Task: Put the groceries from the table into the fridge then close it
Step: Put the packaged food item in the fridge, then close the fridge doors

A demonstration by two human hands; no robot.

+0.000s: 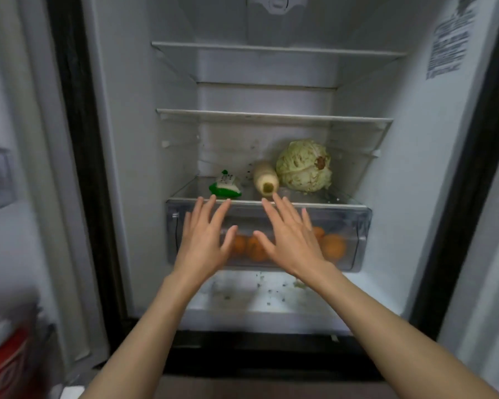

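The fridge stands open before me. Its clear crisper drawer [355,226] holds several oranges [333,246]. My left hand [205,234] and my right hand [291,234] lie flat against the drawer's front, fingers straight and spread, holding nothing. On the glass shelf above the drawer sit a pale green cabbage [303,165], a white radish [265,177] lying with its cut end toward me, and a green and white packet [225,185].
Two upper shelves [274,116] hold nothing. The open fridge door [0,168] is at the left, with a red and white package [6,364] low in it. Small crumbs lie on the fridge floor [257,292] under the drawer.
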